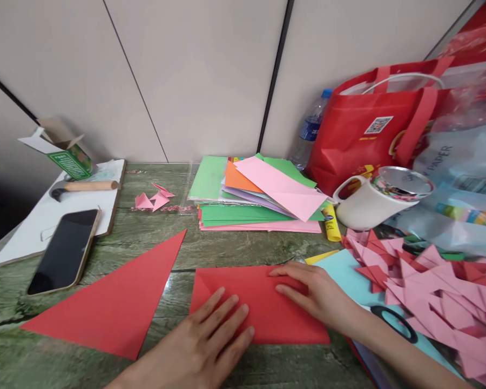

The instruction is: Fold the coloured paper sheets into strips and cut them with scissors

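A folded sheet of red paper (263, 302) lies flat on the table in front of me, roughly a rectangle with a slanted crease at its upper left. My left hand (210, 335) rests on its lower left part with the fingers spread. On its upper right, my right hand (308, 292) touches the paper with bent fingers, the fingertips near the top edge; nothing is pinched between them. To the left sits a red paper triangle (113, 302), apart from both hands. Scissors (395, 324) with black handles lie right of my right forearm, partly covered.
Stacked coloured paper (259, 216) stands at the back, beside a yellow glue stick (331, 222) and a white mug (360, 205). Pink folded pieces (441, 297) pile up at right. A phone (67, 251) and hammer (85, 186) lie at left. A red bag (348, 129) stands behind.
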A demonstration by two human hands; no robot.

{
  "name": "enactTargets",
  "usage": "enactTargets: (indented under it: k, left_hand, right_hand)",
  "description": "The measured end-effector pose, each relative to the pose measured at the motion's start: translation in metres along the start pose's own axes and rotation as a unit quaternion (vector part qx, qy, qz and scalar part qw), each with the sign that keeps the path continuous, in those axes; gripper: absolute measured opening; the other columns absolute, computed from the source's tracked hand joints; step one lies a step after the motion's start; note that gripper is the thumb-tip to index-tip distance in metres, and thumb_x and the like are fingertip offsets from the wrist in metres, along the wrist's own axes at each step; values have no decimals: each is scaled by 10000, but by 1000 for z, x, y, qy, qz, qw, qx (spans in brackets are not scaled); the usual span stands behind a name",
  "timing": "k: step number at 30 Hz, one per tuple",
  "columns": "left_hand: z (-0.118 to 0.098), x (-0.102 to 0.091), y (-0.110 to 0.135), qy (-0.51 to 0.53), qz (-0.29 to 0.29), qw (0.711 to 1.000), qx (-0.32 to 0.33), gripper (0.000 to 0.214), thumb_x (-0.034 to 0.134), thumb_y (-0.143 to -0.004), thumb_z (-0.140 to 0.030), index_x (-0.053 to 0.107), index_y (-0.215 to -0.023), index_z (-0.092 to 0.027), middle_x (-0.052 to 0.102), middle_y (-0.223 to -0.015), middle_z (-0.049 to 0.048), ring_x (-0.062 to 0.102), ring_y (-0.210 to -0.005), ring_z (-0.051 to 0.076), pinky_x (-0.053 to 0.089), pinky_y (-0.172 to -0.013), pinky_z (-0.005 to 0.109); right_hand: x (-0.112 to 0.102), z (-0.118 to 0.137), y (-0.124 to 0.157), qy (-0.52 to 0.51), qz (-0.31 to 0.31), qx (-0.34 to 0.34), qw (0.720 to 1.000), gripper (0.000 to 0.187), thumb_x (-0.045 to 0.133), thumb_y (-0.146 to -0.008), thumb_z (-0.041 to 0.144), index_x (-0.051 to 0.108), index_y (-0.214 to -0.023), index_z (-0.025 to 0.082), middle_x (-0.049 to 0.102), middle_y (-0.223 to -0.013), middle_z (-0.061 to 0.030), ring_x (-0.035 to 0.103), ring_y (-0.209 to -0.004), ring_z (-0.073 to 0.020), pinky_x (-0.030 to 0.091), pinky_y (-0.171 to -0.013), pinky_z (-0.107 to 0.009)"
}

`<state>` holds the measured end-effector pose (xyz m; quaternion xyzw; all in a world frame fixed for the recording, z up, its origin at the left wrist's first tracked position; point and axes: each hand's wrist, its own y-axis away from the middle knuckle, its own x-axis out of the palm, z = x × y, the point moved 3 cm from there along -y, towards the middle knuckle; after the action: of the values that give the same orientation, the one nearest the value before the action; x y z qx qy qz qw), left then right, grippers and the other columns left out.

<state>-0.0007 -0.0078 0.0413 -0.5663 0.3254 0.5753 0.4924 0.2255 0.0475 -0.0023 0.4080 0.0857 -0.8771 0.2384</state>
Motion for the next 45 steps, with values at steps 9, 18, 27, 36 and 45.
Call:
enactTargets:
  k: [9, 18, 27, 36, 45]
  left_hand:
    - [11, 31, 8, 82, 1, 993, -79, 382, 421, -946, -202, 463, -1314, -109, 469, -1374, 144, 360, -1306, 291, 417, -982, 503]
    - [12, 35, 12, 104, -73, 980, -156, 342, 378, -948, -142, 496, -1261, -73, 577, -1273, 123, 431, -1270, 221, 415, -1020, 415]
    - [6, 44, 18, 56, -97, 979, -172, 307, 445, -895, -76, 570, -1176, -65, 607, -1235, 124, 442, -1262, 265, 185, -1097, 557]
    - [7, 45, 20, 74, -110, 974, -184, 289, 449, -917, -113, 560, -1179, -62, 599, -1246, 123, 435, -1266, 265, 298, -1071, 522]
    - [8, 44, 20, 87, -93, 975, -182, 288, 453, -919, -111, 548, -1184, -50, 588, -1254, 145, 421, -1274, 278, 275, -1065, 558]
  right_hand:
    - [5, -7, -3, 21, -51, -47, 997, 244, 470, -917, 237, 640, -1090, 212, 633, -868, -61, 620, -789, -169, 498, -718, -291]
    - [7, -12, -5, 24, -98, -25, 995, 179, 527, -885, 270, 653, -1006, 228, 685, -914, -45, 649, -811, -171, 517, -748, -288]
    - [7, -13, -4, 4, -106, -25, 994, 163, 539, -884, 275, 657, -992, 247, 679, -857, -20, 650, -763, -150, 513, -697, -256]
    - [7, -12, -5, 6, -111, 5, 994, 169, 522, -886, 328, 655, -955, 250, 682, -854, -29, 653, -769, -169, 518, -691, -272]
    - [7, -12, -5, 13, -114, 1, 993, 172, 525, -881, 339, 663, -942, 258, 684, -846, -25, 654, -766, -169, 524, -686, -265]
